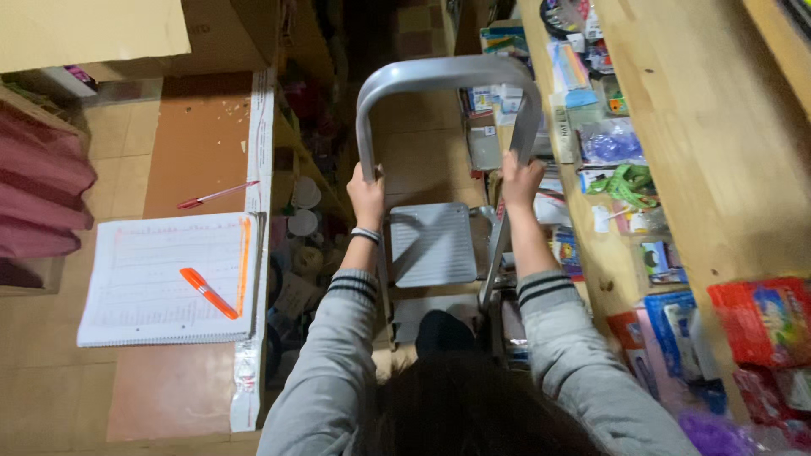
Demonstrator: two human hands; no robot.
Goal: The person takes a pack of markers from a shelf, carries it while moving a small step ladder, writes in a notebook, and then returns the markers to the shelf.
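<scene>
At the bottom middle of the frame, closest to the camera, is dark hair (473, 405), with two grey sleeves (329, 363) going up from it.

The left hand (367, 196) is wrapped tight around the left side of the silver rail (443, 72) of a step ladder (432, 245). The right hand (519, 179) is wrapped tight around the right side of the same rail. Both hands are holding on at about the same height, and neither one is nearer.

The step ladder sits in the middle of the frame, in the narrow gap between the table and the shelves. Its rail bends over like an upside-down U, with the curved top pointing to the top of the frame. Its long way runs up and down the frame. The grey square step lies flat between the two arms, just below the hands.

On the left is a notebook (169, 279) with an orange pen (208, 292) on it. A red pen (215, 195) lies just above it. On the right, wooden shelves (701, 127) hold many small packets.
</scene>
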